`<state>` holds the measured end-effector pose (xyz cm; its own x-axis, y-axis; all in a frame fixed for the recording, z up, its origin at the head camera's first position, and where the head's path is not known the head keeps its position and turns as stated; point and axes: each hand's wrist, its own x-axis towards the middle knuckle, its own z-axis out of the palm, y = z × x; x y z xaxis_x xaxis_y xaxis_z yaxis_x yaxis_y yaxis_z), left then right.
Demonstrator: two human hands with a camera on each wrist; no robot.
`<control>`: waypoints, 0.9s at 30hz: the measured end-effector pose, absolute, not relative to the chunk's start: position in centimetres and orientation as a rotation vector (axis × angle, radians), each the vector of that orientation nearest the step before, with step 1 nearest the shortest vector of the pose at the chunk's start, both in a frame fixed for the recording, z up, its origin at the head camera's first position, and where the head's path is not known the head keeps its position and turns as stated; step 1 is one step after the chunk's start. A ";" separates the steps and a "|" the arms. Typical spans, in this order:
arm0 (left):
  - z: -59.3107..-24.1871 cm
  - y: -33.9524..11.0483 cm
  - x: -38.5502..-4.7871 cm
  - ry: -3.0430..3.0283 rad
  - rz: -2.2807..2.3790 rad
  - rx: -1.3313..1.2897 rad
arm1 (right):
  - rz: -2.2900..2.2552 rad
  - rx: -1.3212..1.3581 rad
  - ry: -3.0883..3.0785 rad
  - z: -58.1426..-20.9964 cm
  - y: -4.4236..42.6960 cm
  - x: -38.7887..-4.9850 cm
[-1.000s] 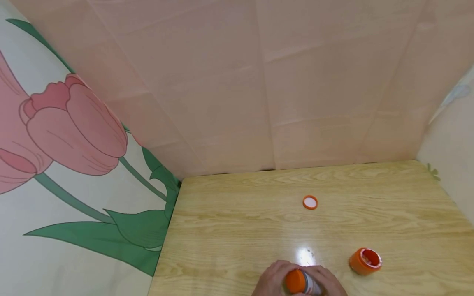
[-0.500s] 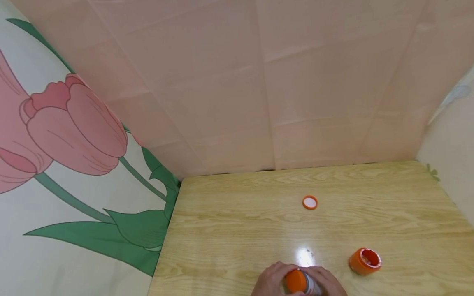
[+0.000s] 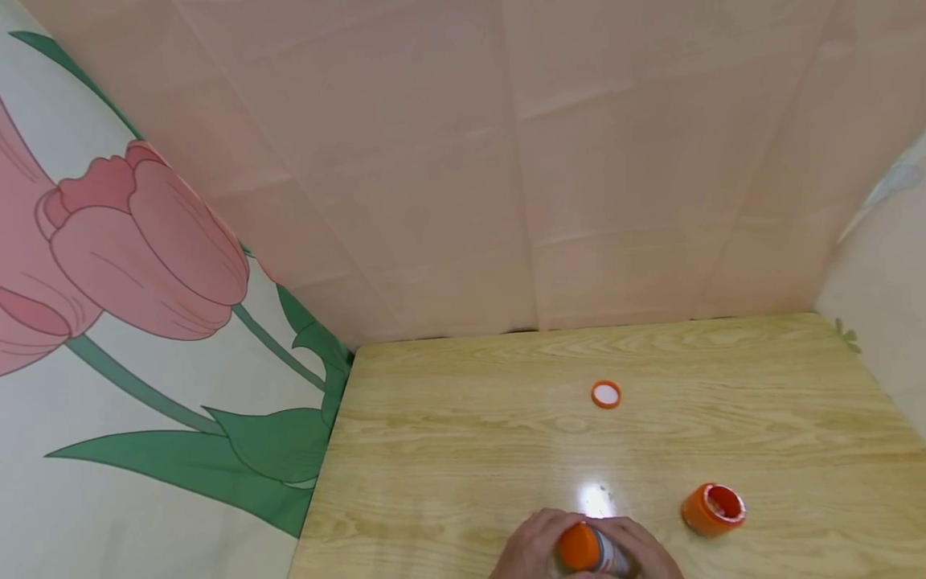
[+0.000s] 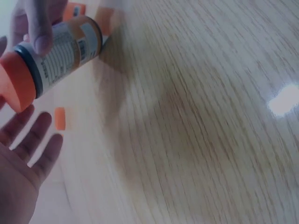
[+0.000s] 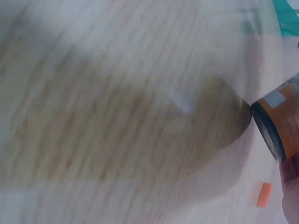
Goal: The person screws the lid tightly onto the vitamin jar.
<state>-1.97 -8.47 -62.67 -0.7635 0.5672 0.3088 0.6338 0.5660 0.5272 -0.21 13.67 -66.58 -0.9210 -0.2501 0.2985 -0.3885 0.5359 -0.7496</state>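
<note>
Orange is the cap [image 3: 577, 547] of the canister [image 4: 65, 51], which both hands hold together at the near part of the tabletop [image 3: 448, 434]. The left hand [image 3: 531, 547] is grasping this cap: its thumb and fingers are bent around it. The right hand [image 3: 644, 547] is grasping the body of the canister, and in the left wrist view its thumb lies upon the printed label. The canister is tilted, with the cap end turned to the left edge of the tabletop and the base end to the right. Whether the base touches the wood, I cannot tell.

Between the hands and the right edge, near to the right hand but apart from it, an orange jar [image 3: 700, 515] stands upright with its mouth open; something pale is inside, too small to name. A round lid [image 3: 606, 394] with orange rim and white inner face lies flat, rather near the far edge, around the middle of its length. A bright reflection shines on the wood just beyond the hands. Behind the far edge hangs a creased beige cloth [image 3: 521, 161], and along the left edge rises a wall with painted pink tulips [image 3: 152, 241].
</note>
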 end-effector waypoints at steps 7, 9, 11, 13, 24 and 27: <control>-62.6 -8.1 -1.8 -2.786 -0.999 -0.819 | 1.157 0.458 -2.602 -66.6 12.8 0.4; -62.4 -8.1 -1.8 -2.813 -1.008 -0.805 | 1.149 0.413 -2.648 -66.4 12.7 0.6; -62.2 -8.1 -1.8 -2.829 -1.002 -0.799 | 1.152 0.367 -2.711 -66.0 12.6 0.7; -62.2 -8.1 -1.8 -2.831 -0.980 -0.800 | 1.162 0.327 -2.780 -65.5 12.5 0.8; -62.3 -8.5 -2.0 -2.737 -0.948 -0.925 | 1.174 0.562 -2.540 -67.4 13.0 -0.2; -62.4 -8.6 -2.1 -2.678 -0.937 -0.987 | 1.220 0.595 -2.536 -67.3 13.2 -0.4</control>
